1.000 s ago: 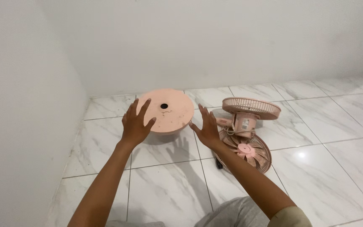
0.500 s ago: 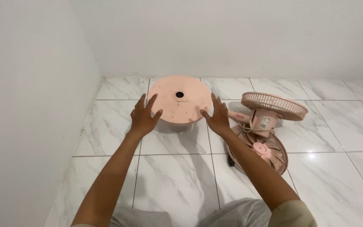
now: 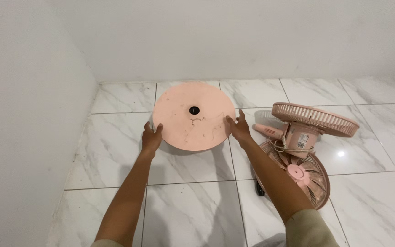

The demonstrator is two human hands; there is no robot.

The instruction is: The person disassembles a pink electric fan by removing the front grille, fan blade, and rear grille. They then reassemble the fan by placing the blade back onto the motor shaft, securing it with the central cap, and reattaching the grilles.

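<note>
A round fan base [image 3: 193, 116] is set on the tiled floor [image 3: 188, 206], near the corner where two walls meet. It is flanked by the left hand [image 3: 152, 137] at its left edge and the right hand [image 3: 239, 128] at its right edge. To its right, a fan motor with rear grille [image 3: 309, 123] is placed, with a fan blade and front grille [image 3: 298, 176] before it.

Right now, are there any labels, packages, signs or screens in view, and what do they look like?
Small rectangular sticker label: on the side of the pink plastic fan motor housing, right of the round pink plastic base disc; pale with dark print, too small to make out.
No packages, signs or screens.
</note>
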